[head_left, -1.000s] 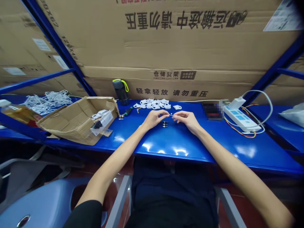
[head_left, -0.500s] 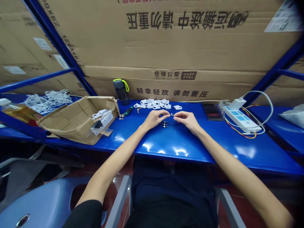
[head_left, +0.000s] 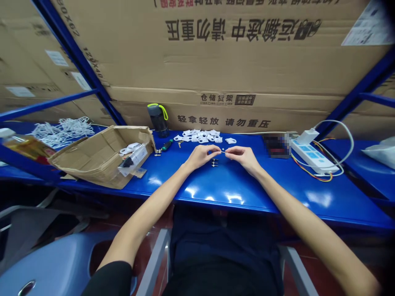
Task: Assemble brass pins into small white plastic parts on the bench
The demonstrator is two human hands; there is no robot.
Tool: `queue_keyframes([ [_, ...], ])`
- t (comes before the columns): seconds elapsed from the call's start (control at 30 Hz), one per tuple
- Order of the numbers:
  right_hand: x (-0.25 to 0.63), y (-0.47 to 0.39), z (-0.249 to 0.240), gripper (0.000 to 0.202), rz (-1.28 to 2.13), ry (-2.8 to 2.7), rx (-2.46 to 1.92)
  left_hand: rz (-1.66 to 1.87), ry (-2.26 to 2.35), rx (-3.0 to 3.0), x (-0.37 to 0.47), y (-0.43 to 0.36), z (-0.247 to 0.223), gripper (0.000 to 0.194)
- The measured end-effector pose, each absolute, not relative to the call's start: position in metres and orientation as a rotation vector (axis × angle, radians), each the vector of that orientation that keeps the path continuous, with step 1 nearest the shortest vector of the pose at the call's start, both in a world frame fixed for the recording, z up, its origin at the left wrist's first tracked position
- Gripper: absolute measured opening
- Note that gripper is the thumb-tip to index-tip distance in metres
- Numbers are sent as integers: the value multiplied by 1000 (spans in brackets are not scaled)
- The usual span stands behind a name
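Note:
A small thin pin-like piece (head_left: 223,152) spans the gap between my two hands, too small to name surely. My left hand (head_left: 201,157) pinches its left end between thumb and fingers. On the other end, my right hand (head_left: 243,157) is closed in a similar pinch. Just below the left fingertips lie several small dark pins with light ends (head_left: 214,163) on the blue tabletop (head_left: 234,181). Beyond the hands is a cluster of white plastic ring-shaped parts (head_left: 199,135), with a single white part (head_left: 231,140) a little to its right.
Left of the hands are a green-and-black screwdriver (head_left: 167,144), a dark bottle (head_left: 158,120) and an open cardboard box (head_left: 92,164) holding white parts. On the right lie a dark, partly blurred object (head_left: 276,145) and a power strip (head_left: 314,155) with cables. Cardboard (head_left: 197,65) stands behind.
Both hands keep their pinch on the thin piece and have barely moved. The camera view has tilted up very slightly.

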State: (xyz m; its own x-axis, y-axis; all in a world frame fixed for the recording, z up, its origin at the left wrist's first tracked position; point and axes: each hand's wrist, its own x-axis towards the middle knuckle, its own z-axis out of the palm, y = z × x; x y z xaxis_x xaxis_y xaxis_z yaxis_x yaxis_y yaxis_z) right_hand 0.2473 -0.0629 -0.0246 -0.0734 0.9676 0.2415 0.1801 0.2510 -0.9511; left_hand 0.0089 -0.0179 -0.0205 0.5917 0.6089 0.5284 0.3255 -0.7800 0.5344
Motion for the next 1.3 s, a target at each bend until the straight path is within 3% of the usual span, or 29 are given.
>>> queue_keyframes([
  [0.73, 243, -67, -22, 50, 1113, -1444, -1025, 1087, 709, 2373, 12, -18, -23, 28],
  [1.3, 242, -66, -24, 42, 1141, -1366, -962, 1141, 738, 2262, 15, -19, -23, 28],
])
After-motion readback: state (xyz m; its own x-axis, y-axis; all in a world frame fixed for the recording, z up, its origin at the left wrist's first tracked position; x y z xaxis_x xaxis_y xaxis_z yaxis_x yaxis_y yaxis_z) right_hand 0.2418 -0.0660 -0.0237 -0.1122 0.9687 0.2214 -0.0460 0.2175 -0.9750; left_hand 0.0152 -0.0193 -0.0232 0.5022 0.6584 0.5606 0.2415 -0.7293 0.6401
